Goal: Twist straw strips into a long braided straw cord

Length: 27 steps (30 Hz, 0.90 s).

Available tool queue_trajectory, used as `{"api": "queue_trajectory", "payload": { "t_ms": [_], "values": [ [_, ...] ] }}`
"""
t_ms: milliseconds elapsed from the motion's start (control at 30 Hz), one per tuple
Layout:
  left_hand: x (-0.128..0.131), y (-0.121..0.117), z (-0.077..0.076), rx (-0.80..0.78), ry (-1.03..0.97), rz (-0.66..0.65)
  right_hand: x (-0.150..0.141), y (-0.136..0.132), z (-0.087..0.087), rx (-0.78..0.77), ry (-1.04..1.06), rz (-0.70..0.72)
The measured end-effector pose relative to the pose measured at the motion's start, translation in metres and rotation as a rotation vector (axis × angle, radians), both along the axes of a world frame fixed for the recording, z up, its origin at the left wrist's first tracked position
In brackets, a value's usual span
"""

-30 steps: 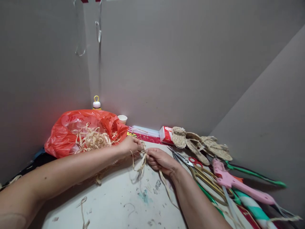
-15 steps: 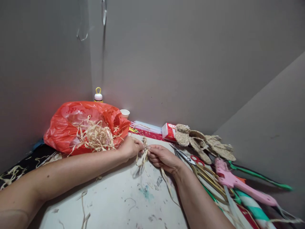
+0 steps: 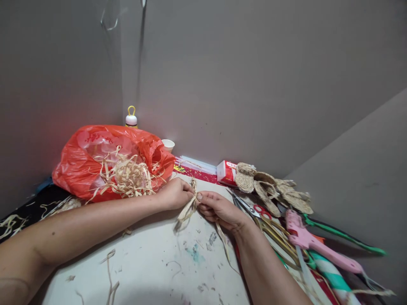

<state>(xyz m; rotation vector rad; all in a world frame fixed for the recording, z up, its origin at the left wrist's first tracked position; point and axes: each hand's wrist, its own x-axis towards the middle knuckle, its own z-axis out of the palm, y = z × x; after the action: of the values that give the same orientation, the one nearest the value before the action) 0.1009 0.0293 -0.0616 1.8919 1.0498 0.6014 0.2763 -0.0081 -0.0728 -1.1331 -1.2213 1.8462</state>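
My left hand (image 3: 175,194) and my right hand (image 3: 217,208) meet over the white worktop (image 3: 165,267), both pinched on a small bundle of pale straw strands (image 3: 190,204). The strands hang down between the fingertips, and one long strip trails under my right wrist. Just left of my left hand lies a red plastic bag (image 3: 95,156) with loose straw (image 3: 125,176) spilling out of its mouth.
Woven straw pieces (image 3: 270,188), scissors with red handles (image 3: 254,208), gold-handled shears (image 3: 280,241) and a pink glue gun (image 3: 313,241) crowd the right side. A red-and-white box (image 3: 226,171), a paper cup (image 3: 168,145) and a bottle (image 3: 131,118) stand by the grey wall.
Both hands stay pinched on the straw bundle and have drawn a little closer together. The view has tipped, so everything sits slightly higher in the picture.
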Motion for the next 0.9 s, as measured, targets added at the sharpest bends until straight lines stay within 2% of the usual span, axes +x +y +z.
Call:
{"api": "queue_trajectory", "payload": {
  "t_ms": [167, 400, 533, 600, 733, 833, 900],
  "values": [
    [-0.003, 0.002, 0.007, 0.1, 0.093, -0.086, -0.005, -0.001, 0.001, 0.025, -0.096, -0.031],
    [0.0, 0.006, 0.008, 0.154, 0.162, -0.085, -0.013, -0.002, 0.005, 0.033, -0.218, -0.121],
    [0.001, 0.007, 0.017, 0.153, 0.225, -0.131, -0.018, -0.003, 0.006, 0.033, -0.269, -0.163],
    [0.001, 0.007, 0.025, 0.085, 0.271, -0.15, -0.021, -0.002, 0.006, 0.029, -0.279, -0.186],
    [0.002, 0.002, 0.04, -0.179, 0.312, -0.144, -0.026, -0.003, 0.007, 0.006, -0.234, -0.209],
    [0.004, -0.008, 0.041, -0.342, 0.189, -0.089, -0.027, -0.003, 0.008, -0.022, -0.145, -0.202],
    [0.007, -0.017, 0.037, -0.384, 0.091, -0.019, -0.027, -0.003, 0.009, -0.042, -0.081, -0.196]
  ]
}}
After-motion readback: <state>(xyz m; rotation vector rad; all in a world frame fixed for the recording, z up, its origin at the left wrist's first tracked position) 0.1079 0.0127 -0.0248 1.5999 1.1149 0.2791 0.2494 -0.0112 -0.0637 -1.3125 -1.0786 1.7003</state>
